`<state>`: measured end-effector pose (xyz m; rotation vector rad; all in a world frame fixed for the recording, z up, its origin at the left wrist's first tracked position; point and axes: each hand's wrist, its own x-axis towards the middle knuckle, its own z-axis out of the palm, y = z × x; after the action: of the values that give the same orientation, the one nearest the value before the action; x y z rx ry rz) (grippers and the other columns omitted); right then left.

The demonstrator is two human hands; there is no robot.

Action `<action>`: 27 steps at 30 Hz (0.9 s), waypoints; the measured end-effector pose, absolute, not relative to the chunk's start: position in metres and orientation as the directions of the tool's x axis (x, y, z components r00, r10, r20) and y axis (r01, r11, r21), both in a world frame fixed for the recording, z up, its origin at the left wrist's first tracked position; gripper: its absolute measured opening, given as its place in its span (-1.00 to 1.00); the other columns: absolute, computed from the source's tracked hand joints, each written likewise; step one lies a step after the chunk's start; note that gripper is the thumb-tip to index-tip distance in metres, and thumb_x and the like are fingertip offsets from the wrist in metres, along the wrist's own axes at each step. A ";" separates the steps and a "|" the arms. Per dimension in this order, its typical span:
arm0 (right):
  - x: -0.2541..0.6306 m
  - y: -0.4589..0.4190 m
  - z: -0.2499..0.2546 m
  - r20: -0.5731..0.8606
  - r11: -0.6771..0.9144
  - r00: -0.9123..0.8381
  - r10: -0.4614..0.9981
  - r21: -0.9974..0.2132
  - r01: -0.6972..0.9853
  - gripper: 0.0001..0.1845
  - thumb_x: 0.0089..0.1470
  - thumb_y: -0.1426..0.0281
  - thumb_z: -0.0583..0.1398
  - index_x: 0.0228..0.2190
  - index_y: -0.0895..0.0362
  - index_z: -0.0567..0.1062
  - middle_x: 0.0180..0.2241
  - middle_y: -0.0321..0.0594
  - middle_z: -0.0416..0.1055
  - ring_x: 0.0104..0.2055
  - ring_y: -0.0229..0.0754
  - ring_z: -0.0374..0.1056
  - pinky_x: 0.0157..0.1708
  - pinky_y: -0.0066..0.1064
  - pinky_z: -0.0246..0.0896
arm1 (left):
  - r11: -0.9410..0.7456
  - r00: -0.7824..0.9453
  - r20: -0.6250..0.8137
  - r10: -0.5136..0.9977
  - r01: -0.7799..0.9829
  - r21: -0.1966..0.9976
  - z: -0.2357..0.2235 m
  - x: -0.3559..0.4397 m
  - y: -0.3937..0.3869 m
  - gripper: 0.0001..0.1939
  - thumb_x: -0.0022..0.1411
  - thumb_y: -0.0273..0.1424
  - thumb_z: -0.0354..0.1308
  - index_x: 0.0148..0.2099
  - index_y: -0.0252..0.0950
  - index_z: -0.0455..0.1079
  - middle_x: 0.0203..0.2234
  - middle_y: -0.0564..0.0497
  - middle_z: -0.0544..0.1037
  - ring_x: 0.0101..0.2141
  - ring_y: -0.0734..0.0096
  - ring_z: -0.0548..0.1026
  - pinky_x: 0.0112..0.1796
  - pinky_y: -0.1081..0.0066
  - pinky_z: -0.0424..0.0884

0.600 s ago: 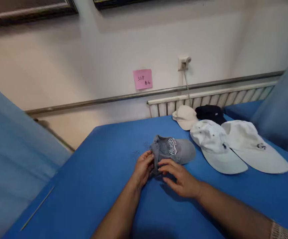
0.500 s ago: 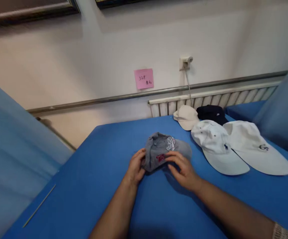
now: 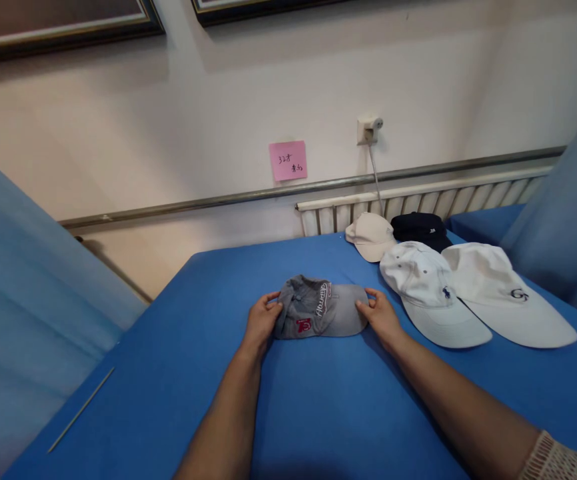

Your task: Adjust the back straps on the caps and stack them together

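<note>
Blue-covered desk [image 3: 168, 373] fills most of what's in front of me, w/ two big white caps [image 3: 421, 280] overlapping on its R side. Grey cap [image 3: 313, 308] is approx. mid-desk, L of those, flattish, brim pointing R, while the smaller navy cap [image 3: 418, 228] & cream cap [image 3: 369, 235] lie at the back. L hand [image 3: 263, 320] pinches its crown betw. thumb & fingers, R hand [image 3: 382, 319] likewise grips the brim's tip, fingers nearly closed on both.

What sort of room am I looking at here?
Possibly a clinic or treatment room, though I can't be sure: there's a blue-covered, bed-like surface, light blue curtains on both sides, and a metal rail along the wall.
</note>
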<state>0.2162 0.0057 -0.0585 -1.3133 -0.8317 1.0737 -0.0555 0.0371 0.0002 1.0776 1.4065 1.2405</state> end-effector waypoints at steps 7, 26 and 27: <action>0.226 -0.002 -0.045 -0.290 -0.214 0.078 0.954 -0.839 -0.500 -0.71 -0.07 0.39 0.30 -0.25 0.15 0.44 -0.42 -0.21 0.50 -0.50 -0.29 0.40 -0.60 -0.54 0.22 | 0.068 -0.450 -0.053 0.891 0.017 0.998 -0.002 -0.078 0.052 -0.61 0.06 -0.47 0.20 -0.01 -0.38 0.37 -0.28 -0.15 0.59 -0.32 0.31 0.57 -0.26 0.33 0.47; 0.196 -0.014 -0.039 -0.236 -0.272 -0.141 0.961 -0.741 -0.614 -0.25 -0.18 0.49 0.32 0.09 0.07 0.27 -0.58 -0.46 0.31 -0.61 -0.41 0.21 -0.64 -0.62 0.06 | 0.454 0.281 -0.410 0.868 -0.109 0.885 -0.006 0.022 -0.069 -0.69 0.14 -0.23 0.25 -0.18 -0.39 0.43 -0.23 -0.20 0.58 -0.40 0.41 0.55 -0.40 0.45 0.43; 0.196 -0.015 -0.038 -0.229 -0.270 -0.149 0.962 -0.720 -0.640 -0.24 -0.19 0.50 0.32 0.09 0.05 0.28 -0.56 -0.46 0.31 -0.60 -0.41 0.22 -0.63 -0.62 0.08 | 0.505 0.283 -0.445 0.850 -0.190 0.842 -0.006 0.026 -0.073 -0.67 0.14 -0.23 0.25 -0.16 -0.40 0.43 -0.16 -0.25 0.56 -0.33 0.35 0.57 -0.33 0.43 0.46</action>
<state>0.1962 -0.0150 -0.0379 -0.8053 -0.5579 1.7007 0.0264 -0.0725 -0.0061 0.7601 1.0572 0.7936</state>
